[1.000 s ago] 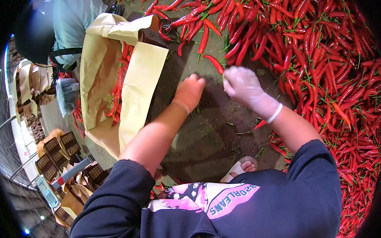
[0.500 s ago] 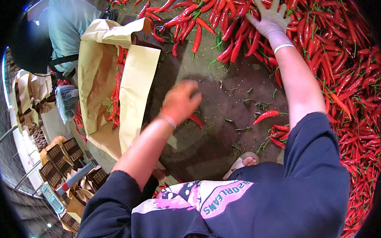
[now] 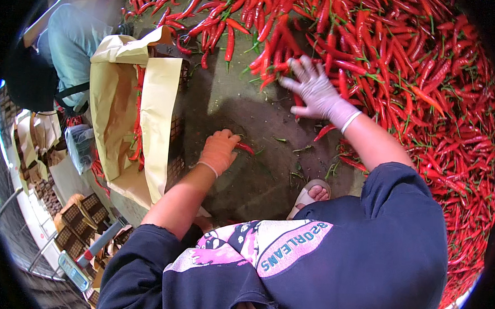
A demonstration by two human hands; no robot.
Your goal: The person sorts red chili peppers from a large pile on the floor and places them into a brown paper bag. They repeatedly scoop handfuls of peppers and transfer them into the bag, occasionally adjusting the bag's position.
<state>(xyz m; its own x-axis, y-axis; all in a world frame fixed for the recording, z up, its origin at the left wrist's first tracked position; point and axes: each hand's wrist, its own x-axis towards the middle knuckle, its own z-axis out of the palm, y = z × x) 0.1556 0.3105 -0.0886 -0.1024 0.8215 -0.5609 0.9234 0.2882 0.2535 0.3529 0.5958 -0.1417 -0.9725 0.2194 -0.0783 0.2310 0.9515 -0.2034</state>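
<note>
A large heap of red chili peppers [image 3: 395,67] with green stems covers the far and right side. My right hand [image 3: 316,94], in a thin white glove, lies at the heap's near edge with its fingers spread over some peppers. My left hand [image 3: 219,151], in an orange glove, is low over the dark floor, fingers stretched forward and nothing visible in them. Beside its fingertips lies a single red chili [image 3: 244,148]. To the left stands a crate [image 3: 177,135] lined with tan paper [image 3: 159,123], with red chilies [image 3: 138,122] inside; the paper hides part of them.
Bits of stem lie scattered on the dark floor [image 3: 257,182]. My sandalled foot [image 3: 313,196] is near the middle. At the far left, another person's leg [image 3: 72,53] is beside the crate. Lower left are stacked brown crates [image 3: 81,219] and a scale with a display [image 3: 74,269].
My right hand has come nearer and to the left along the heap's edge, and peppers beside it are blurred. The left hand has moved slightly down, beside the single chili. The view has shifted.
</note>
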